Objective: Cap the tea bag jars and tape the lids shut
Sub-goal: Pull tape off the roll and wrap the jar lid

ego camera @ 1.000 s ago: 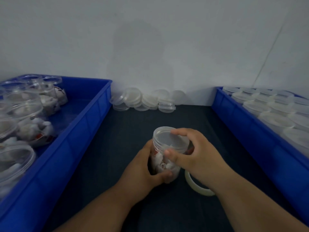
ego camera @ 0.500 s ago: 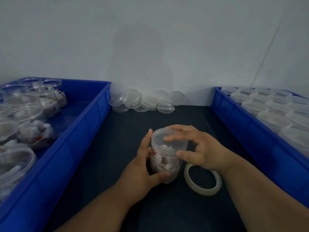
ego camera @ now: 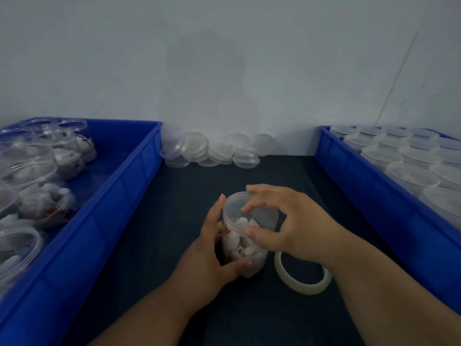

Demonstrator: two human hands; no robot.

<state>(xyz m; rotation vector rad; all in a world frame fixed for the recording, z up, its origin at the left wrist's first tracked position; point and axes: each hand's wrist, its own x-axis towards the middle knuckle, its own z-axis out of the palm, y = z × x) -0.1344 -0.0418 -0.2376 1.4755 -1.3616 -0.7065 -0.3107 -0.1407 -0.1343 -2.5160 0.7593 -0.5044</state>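
Beside the jar (ego camera: 247, 250), tape roll (ego camera: 304, 288) (flat).

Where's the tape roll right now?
Head view, right of centre: the tape roll lies flat on the dark mat, just right of the jar gripped by the left hand, partly hidden under the right hand holding the lid.

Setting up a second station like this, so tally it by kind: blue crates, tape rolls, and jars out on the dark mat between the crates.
Blue plastic crates: 2
Whitish ring-shaped tape rolls: 1
Clear plastic tea bag jars on the dark mat: 1
Total: 4
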